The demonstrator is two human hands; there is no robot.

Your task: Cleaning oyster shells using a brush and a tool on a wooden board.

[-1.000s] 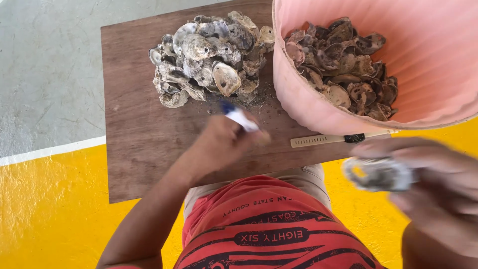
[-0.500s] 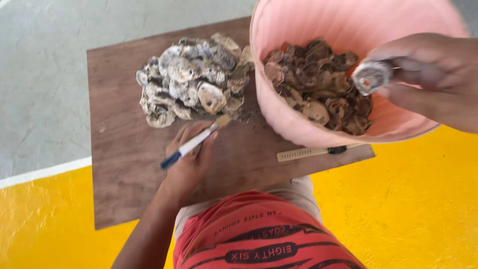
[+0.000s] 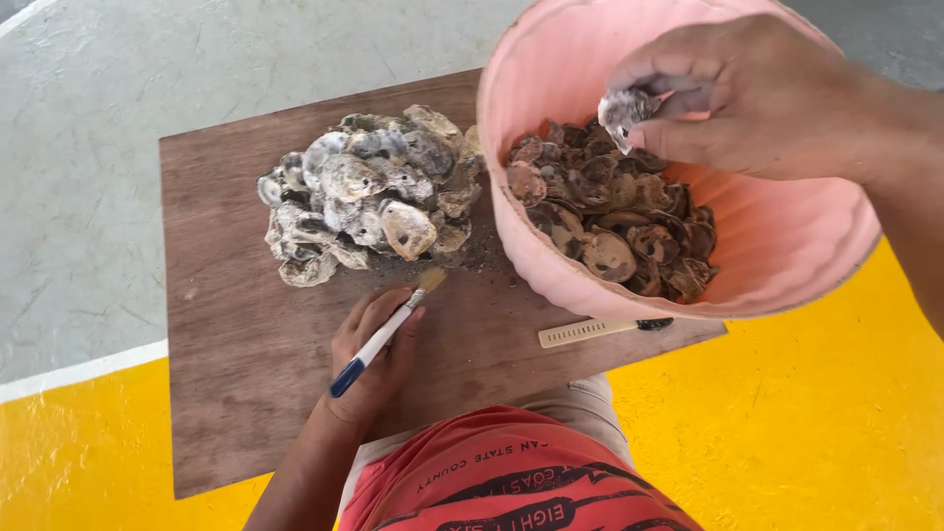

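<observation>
While left hand (image 3: 374,359) pinches brush (image 3: 379,339), right hand (image 3: 757,98) clasps shell (image 3: 626,108) over bucket (image 3: 787,246).

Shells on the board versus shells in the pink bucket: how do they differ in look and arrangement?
The shells on the board are pale grey-white and heaped in a mound in the open; the shells in the bucket are darker brown and lie in a layer inside the pink bucket. The right hand holds one shell above the bucket; the left hand holds a small brush beside the board pile. Both are rough, irregular shells.
</observation>
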